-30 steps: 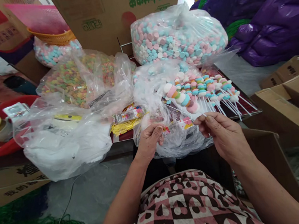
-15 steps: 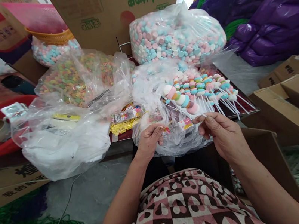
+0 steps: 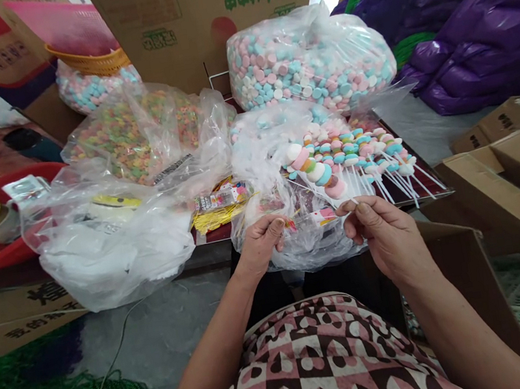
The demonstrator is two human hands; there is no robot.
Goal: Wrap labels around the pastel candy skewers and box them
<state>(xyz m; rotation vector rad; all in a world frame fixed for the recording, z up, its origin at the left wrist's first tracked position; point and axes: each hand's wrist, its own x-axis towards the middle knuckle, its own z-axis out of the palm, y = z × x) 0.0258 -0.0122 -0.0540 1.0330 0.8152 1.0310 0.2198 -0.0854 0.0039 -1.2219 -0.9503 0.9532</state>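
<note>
Marshmallow skewer (image 3: 323, 175) above near table edge, stick apparently pinched by right hand (image 3: 388, 227). Left hand (image 3: 262, 243): fingers closed, contents unclear. Printed label (image 3: 323, 216) between hands. Finished-looking skewers (image 3: 347, 149) behind. Pose virtually unchanged over last second, suggesting fine fingering or pause.

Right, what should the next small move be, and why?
Perhaps ease the left hand toward the marshmallow skewer: the right hand seems to pinch its near end, while the left sits apart, finger and thumb together; what it pinches is unclear.
</note>
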